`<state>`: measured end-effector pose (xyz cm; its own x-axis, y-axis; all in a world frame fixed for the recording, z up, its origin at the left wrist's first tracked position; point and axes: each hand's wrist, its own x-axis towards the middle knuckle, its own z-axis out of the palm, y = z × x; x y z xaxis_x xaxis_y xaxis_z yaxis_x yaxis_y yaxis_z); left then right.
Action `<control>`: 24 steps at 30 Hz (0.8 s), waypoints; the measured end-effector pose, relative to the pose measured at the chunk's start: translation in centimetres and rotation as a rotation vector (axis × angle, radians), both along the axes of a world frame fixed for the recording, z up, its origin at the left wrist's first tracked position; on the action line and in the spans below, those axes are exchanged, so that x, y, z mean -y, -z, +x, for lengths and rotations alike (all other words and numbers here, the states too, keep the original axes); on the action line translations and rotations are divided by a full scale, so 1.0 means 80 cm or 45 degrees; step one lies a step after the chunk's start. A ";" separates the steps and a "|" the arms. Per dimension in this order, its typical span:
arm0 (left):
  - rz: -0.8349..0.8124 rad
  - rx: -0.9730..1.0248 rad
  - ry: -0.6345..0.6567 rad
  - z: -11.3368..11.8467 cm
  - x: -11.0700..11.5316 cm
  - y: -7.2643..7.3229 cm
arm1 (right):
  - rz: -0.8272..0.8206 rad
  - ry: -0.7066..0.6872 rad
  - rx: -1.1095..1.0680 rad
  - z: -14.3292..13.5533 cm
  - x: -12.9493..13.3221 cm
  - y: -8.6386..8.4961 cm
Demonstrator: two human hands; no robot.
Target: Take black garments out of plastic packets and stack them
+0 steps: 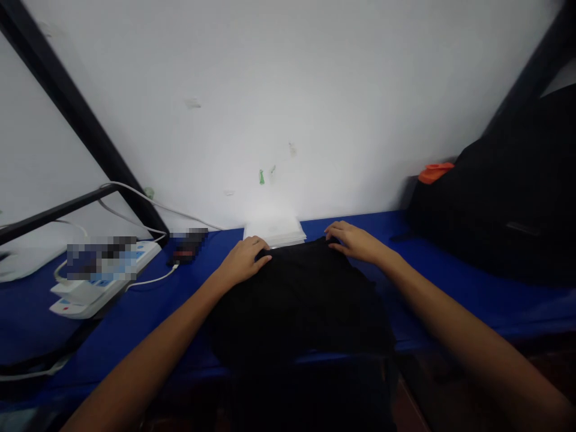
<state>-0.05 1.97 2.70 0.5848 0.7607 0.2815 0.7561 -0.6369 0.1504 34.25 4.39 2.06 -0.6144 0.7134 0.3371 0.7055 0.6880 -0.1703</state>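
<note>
A black cloth [306,300], perhaps a garment, lies spread over the blue surface and reaches down past its front edge. My left hand [245,259] is at the cloth's far left corner, thumb and fingers closed on the fabric edge. At the far right corner my right hand [353,240] pinches the same edge between thumb and curled fingers. Just beyond the cloth, between both hands, is a stack of white paper [274,231] against the wall. The dark fabric hides its folds and any seams.
White power strips [101,285] with cables sit at the left, beside a dark, blurred-out device [191,243] on a white cord. A large black bag [499,204] with an orange item [435,173] fills the right. Black frame bars [76,102] rise against the white wall [342,108].
</note>
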 end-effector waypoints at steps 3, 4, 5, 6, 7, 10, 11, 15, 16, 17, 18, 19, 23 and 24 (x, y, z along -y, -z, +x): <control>0.052 0.168 0.057 -0.003 0.010 -0.003 | 0.008 -0.085 -0.254 0.012 0.009 -0.004; 0.046 0.233 0.082 -0.005 0.017 -0.010 | 0.000 -0.096 -0.341 0.016 0.015 -0.008; 0.016 0.295 0.114 -0.006 0.024 -0.019 | -0.025 -0.111 -0.425 0.020 0.020 -0.014; -0.035 0.346 0.148 -0.007 0.031 -0.030 | -0.078 -0.145 -0.502 0.024 0.026 -0.021; -0.119 0.383 0.195 -0.009 0.038 -0.042 | -0.173 -0.205 -0.558 0.027 0.031 -0.028; -0.597 0.362 0.419 -0.021 0.050 -0.073 | -0.643 -0.454 -0.547 0.035 0.042 -0.043; -0.667 0.374 0.392 -0.027 0.049 -0.080 | -0.794 -0.512 -0.498 0.037 0.043 -0.045; -0.389 0.300 -0.124 -0.058 0.028 -0.073 | -0.991 -0.430 -0.418 0.033 0.038 -0.037; -0.353 0.224 -0.204 -0.065 0.020 -0.067 | -0.970 -0.371 -0.423 0.030 0.036 -0.032; -0.398 0.146 -0.252 -0.072 0.014 -0.060 | -0.941 -0.309 -0.427 0.027 0.034 -0.027; -0.463 0.064 -0.284 -0.077 0.008 -0.054 | -0.912 -0.251 -0.424 0.025 0.032 -0.022; -0.526 -0.006 -0.292 -0.080 0.004 -0.050 | -0.889 -0.202 -0.411 0.023 0.030 -0.018; -0.475 -0.083 -0.223 -0.084 0.001 -0.048 | -0.847 -0.099 -0.312 0.020 0.028 -0.008; -0.404 -0.064 -0.197 -0.084 0.003 -0.052 | -0.841 -0.094 -0.294 0.020 0.027 -0.007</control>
